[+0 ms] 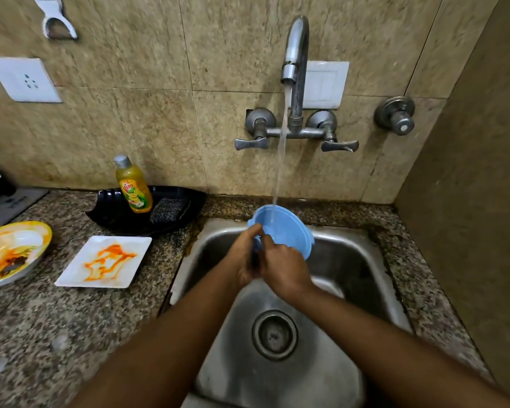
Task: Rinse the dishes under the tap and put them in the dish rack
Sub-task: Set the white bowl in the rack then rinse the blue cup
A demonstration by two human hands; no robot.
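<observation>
Orange-smeared yellow bowl [11,253] and white square plate [105,262] sit on the granite counter [36,334]. Over the sink [359,260], left hand [243,257] and right hand [284,267] grip a blue bowl [286,229] under the tap's [295,54] stream.

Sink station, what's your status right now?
Both hands, left and right, gripping the blue bowl. Bowl under running tap, over sink. Two dirty plates waiting; path clear.

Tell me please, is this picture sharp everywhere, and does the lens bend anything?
Head view: centre sharp, the blue bowl and tap clear; wide-angle lens bows the wall tile lines and stretches the forearms; corners soften, the yellow plate slightly blurred; light is dim and even.
</observation>
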